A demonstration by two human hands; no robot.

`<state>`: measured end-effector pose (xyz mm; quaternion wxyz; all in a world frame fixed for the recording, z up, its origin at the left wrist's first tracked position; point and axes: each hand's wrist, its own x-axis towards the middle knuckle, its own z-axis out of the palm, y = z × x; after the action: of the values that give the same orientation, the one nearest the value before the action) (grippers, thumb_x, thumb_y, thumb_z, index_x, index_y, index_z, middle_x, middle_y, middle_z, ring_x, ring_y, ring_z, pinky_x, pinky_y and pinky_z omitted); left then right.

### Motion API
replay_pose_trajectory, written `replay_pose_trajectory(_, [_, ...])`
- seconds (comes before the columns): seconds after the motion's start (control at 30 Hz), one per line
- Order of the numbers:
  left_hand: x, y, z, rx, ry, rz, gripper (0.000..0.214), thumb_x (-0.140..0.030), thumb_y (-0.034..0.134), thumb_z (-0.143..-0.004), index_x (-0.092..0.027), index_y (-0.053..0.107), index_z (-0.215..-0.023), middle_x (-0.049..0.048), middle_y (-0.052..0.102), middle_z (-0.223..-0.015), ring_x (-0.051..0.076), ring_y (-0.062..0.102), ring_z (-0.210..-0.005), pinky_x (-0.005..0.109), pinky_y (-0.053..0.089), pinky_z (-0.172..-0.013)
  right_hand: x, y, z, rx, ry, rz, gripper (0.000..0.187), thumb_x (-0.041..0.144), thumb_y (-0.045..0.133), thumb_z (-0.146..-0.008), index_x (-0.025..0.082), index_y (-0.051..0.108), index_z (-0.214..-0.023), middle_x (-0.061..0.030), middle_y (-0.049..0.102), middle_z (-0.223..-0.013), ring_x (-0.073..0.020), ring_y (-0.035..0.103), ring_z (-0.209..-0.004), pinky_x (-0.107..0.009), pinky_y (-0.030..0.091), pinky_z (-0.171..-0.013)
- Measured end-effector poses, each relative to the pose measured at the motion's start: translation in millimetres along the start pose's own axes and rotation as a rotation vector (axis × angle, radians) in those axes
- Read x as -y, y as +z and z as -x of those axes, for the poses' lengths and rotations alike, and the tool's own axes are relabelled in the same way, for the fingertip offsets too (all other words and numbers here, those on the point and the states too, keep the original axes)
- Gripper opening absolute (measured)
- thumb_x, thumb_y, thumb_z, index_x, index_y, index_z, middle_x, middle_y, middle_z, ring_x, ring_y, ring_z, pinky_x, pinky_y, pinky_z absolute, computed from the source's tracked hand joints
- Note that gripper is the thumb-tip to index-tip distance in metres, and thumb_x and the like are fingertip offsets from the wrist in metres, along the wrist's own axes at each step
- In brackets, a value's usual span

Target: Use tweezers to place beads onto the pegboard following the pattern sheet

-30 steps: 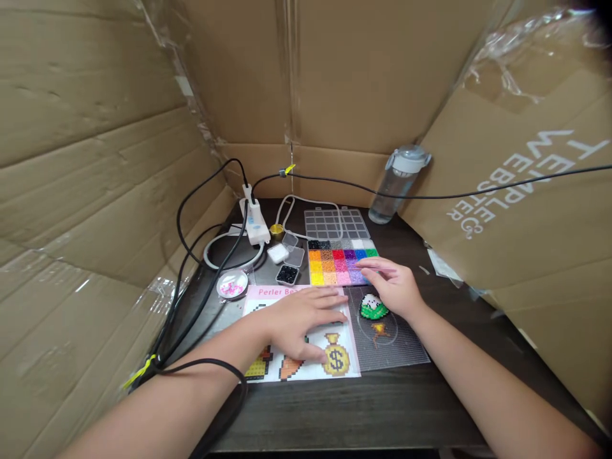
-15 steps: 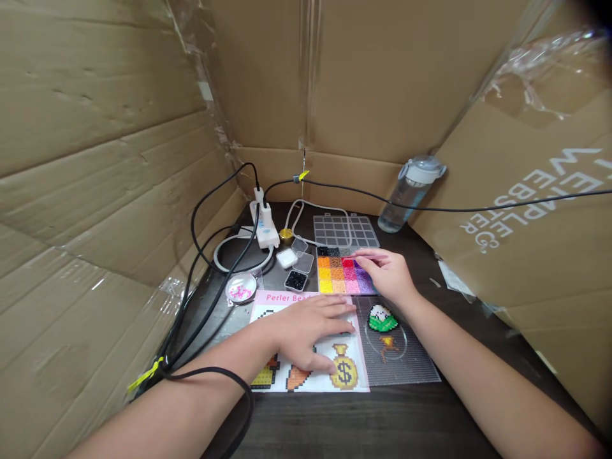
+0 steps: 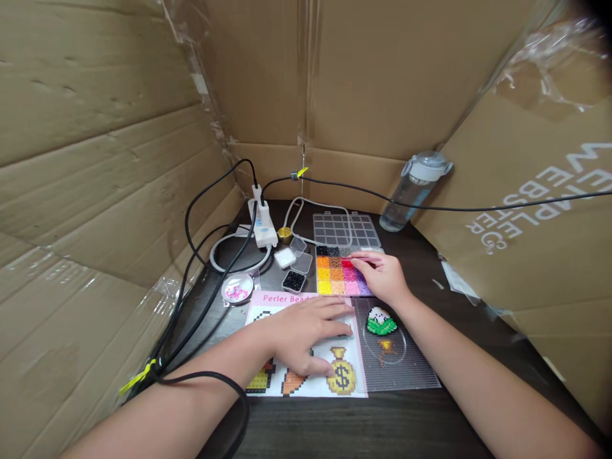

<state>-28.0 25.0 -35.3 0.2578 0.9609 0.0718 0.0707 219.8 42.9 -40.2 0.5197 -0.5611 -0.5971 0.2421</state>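
Note:
My left hand [image 3: 308,331] lies flat with fingers spread on a printed bead pattern sheet [image 3: 315,387], covering its middle. My right hand [image 3: 382,277] is closed on thin pink tweezers [image 3: 362,259], whose tip points left over the brown and red compartments of a bead box [image 3: 336,274]. Whether a bead is in the tip is too small to tell. Below that hand lies a clear pegboard [image 3: 421,371]. On it are a green, white and black bead piece [image 3: 381,321] and a small orange-brown bead figure [image 3: 386,347] within a clear ring.
Behind the box lies its gridded clear lid [image 3: 345,229]. Black beads fill a small case [image 3: 293,281]; pink and white beads lie in a round dish [image 3: 238,290]. A power strip [image 3: 264,228], black cables [image 3: 191,255] and a water bottle [image 3: 414,191] stand within cardboard walls.
My right hand and the tweezers have shifted slightly left over the bead box. My left hand stays flat on the sheet. The whole view has shifted a little.

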Motion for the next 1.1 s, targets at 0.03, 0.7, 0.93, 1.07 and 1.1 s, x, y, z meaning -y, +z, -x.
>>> replay_pose_trajectory(0.03, [-0.2,-0.1,-0.1,-0.004,-0.001,-0.001,0.074,-0.054,0.074,-0.079,-0.017,0.063,-0.143,0.0194,0.043,-0.166,0.042,0.038,-0.156,0.060,0.032,-0.128,-0.6,-0.5,-0.2,0.005,0.001,0.001,0.021,0.039,0.073,-0.082,0.022,0.085,-0.084,-0.0088,0.083,-0.094,-0.0270,0.080,-0.089,-0.042,0.065,-0.087])
replay_pose_trajectory(0.7, [-2.0,-0.7,0.1,-0.005,0.001,0.026,0.071,-0.053,0.076,-0.080,-0.017,0.064,-0.141,0.0187,0.038,-0.169,0.042,0.038,-0.156,0.059,0.030,-0.130,-2.3,-0.3,1.8,0.009,0.011,0.002,0.020,0.038,0.073,-0.081,0.022,0.084,-0.081,-0.0087,0.083,-0.091,-0.0256,0.079,-0.085,-0.040,0.065,-0.082])
replay_pose_trajectory(0.93, [-1.5,-0.2,0.9,-0.007,0.011,0.013,0.073,-0.053,0.075,-0.081,-0.016,0.064,-0.143,0.0197,0.041,-0.167,0.039,0.039,-0.156,0.056,0.029,-0.131,-1.5,-1.1,1.6,0.023,0.007,0.013,0.022,0.040,0.073,-0.081,0.021,0.084,-0.081,-0.0090,0.083,-0.091,-0.0262,0.079,-0.086,-0.041,0.065,-0.085])
replay_pose_trajectory(1.07, [-0.6,0.4,1.0,-0.005,0.010,0.013,0.074,-0.053,0.075,-0.081,-0.016,0.063,-0.143,0.0193,0.040,-0.168,0.039,0.037,-0.157,0.056,0.030,-0.131,-1.3,-1.0,2.0,0.021,0.004,0.014,0.020,0.039,0.073,-0.082,0.022,0.084,-0.081,-0.0085,0.083,-0.091,-0.0261,0.079,-0.087,-0.041,0.065,-0.084])
replay_pose_trajectory(1.1, [-0.3,0.7,1.0,-0.008,0.014,0.013,0.074,-0.053,0.075,-0.081,-0.016,0.063,-0.143,0.0196,0.040,-0.168,0.039,0.037,-0.157,0.056,0.030,-0.130,-1.2,-0.8,2.2,0.019,0.004,0.012,0.020,0.038,0.073,-0.082,0.022,0.084,-0.081,-0.0085,0.083,-0.091,-0.0260,0.079,-0.087,-0.040,0.065,-0.084])
